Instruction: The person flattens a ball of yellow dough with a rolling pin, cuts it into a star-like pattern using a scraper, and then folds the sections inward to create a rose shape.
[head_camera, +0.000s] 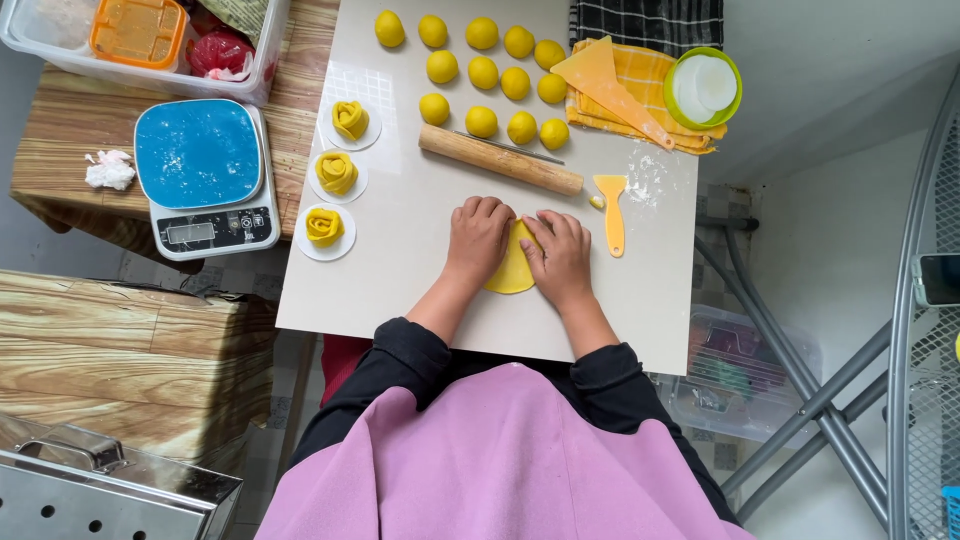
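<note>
Pressing down with both palms, we had the flat yellow dough disc (513, 268) pinned on the white board (400, 260), right in front of us at the near edge. Our left hand (477, 238) lay over the disc's left side, our right hand (558, 256) over its right, fingers curled and resting on it rather than clasped round anything (neither hand actually closed on a thing, just flat contact). Only a wedge of dough showed between the knuckles.

Just beyond our fingers lay the wooden rolling pin (500, 160), set aslant and within reach, and beside our right hand the small yellow scraper (611, 208), next to a dusting of flour. Farther back sat rows of yellow dough balls (481, 72), kept apart so they wouldn't stick, we'd judge. To the left, three finished dough roses (336, 172) stood each on its own white round, lined up beside the blue-topped kitchen scale (205, 178).
</note>
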